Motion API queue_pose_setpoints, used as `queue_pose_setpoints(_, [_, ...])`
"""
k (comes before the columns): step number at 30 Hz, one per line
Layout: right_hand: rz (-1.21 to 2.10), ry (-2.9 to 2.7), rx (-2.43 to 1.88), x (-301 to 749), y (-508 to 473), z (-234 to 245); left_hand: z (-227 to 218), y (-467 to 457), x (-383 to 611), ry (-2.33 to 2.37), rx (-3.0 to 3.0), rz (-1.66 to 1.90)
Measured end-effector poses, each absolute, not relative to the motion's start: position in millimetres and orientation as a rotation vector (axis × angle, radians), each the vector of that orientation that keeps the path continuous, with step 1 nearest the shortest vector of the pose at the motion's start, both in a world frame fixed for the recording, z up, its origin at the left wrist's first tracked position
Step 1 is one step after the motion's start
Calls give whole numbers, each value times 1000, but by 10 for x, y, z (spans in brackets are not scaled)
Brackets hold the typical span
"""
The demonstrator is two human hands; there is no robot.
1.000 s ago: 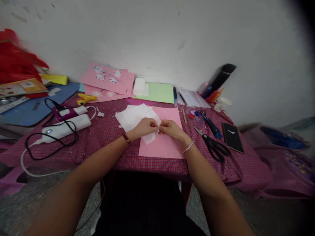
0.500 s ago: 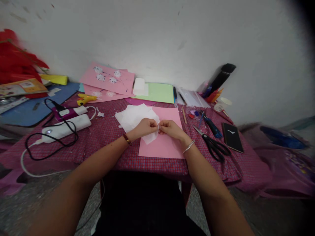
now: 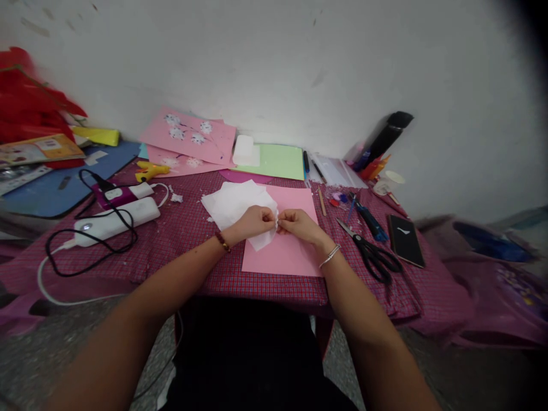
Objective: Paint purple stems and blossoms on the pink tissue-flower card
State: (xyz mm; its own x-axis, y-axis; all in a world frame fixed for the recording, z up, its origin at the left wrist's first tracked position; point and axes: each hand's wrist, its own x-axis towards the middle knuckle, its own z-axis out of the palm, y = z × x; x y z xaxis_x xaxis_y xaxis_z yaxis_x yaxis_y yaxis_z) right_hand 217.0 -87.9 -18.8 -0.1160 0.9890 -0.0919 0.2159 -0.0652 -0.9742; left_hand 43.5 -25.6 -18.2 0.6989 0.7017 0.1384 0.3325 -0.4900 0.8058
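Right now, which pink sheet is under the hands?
The plain pink sheet, beneath the white tissue; the two flowered pink sheets lie farther back.

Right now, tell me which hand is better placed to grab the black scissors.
Likely right. The right hand sits nearer the black scissors, which lie on its side of the pink sheet; the left hand would have to cross over. Both pinch the white tissue.

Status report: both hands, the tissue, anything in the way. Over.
Left hand and right hand pinch the white tissue piece, fingertips meeting. Piece over the pink sheet. Behind: tissue stack; scissors apart, to the right.
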Motion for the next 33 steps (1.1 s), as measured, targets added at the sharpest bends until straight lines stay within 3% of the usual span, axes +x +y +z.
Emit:
queue_pose_setpoints(12, [1214, -1440, -1384, 2135, -887, -176, -145, -347, 477, 898, 2378, 651])
queue_pose_setpoints(33, [1191, -1487, -1250, 2183, -876, -223, -179, -325, 472, 822, 2217, 643])
